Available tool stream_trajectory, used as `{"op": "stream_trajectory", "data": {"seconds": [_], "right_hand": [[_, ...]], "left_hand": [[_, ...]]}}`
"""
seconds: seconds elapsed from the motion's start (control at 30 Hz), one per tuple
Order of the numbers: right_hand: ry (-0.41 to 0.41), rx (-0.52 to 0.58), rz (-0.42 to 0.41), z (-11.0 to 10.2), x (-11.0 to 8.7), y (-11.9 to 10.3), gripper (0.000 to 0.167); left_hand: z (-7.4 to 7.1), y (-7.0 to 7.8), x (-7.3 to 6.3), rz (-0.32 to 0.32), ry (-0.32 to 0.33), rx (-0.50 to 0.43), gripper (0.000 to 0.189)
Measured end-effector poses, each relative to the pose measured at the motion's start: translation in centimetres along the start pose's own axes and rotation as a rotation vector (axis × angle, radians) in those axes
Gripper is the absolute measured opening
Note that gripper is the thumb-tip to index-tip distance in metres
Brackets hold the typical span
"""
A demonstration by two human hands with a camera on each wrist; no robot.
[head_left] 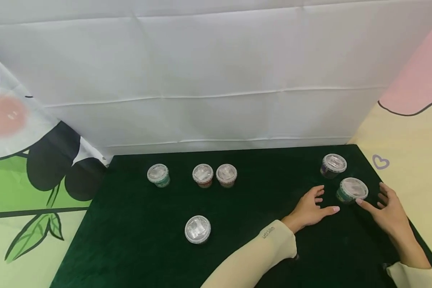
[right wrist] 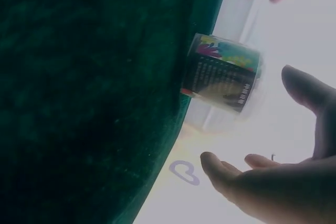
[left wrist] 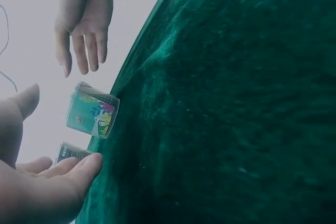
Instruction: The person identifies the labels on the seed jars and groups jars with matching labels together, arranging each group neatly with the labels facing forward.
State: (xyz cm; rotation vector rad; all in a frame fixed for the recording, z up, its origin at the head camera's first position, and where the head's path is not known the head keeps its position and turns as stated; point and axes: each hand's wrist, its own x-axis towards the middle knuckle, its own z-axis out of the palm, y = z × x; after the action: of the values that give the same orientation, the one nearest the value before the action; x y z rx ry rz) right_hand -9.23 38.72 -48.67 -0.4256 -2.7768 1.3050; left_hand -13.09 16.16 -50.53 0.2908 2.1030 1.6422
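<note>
A small round tub (head_left: 353, 189) with a clear lid and a green printed label stands upright on the dark green cloth, between the two hands. My left hand (head_left: 309, 207) is just left of it, thumb and fingers spread apart and holding nothing. On the tub's right side is my right hand (head_left: 389, 210), its thumb tip right at the tub's edge in the head view and its fingers spread. In the right wrist view the tub (right wrist: 221, 72) shows a dark text panel. Just behind it stands a second lidded tub (head_left: 333, 165) with a purplish label.
Along the back left stand a teal-labelled tub (head_left: 159, 175) and two more tubs, one reddish (head_left: 203, 175) and one brownish (head_left: 227, 175), side by side. Nearer the front is another lidded tub (head_left: 197, 229). A white sheet (head_left: 216, 80) hangs behind the table.
</note>
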Motion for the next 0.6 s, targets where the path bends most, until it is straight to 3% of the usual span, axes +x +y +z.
{"op": "stream_trajectory", "data": {"seconds": [0.23,0.6], "right_hand": [[-0.036,0.035,-0.071,-0.2,0.2,0.7,0.091],[-0.109,0.024,-0.153,0.1,0.7,-0.2,0.090]], "left_hand": [[1.2,0.7,1.5,-0.011,-0.028,0.023,0.069],[2.2,0.3,3.1,-0.010,-0.121,0.026,0.074]]}}
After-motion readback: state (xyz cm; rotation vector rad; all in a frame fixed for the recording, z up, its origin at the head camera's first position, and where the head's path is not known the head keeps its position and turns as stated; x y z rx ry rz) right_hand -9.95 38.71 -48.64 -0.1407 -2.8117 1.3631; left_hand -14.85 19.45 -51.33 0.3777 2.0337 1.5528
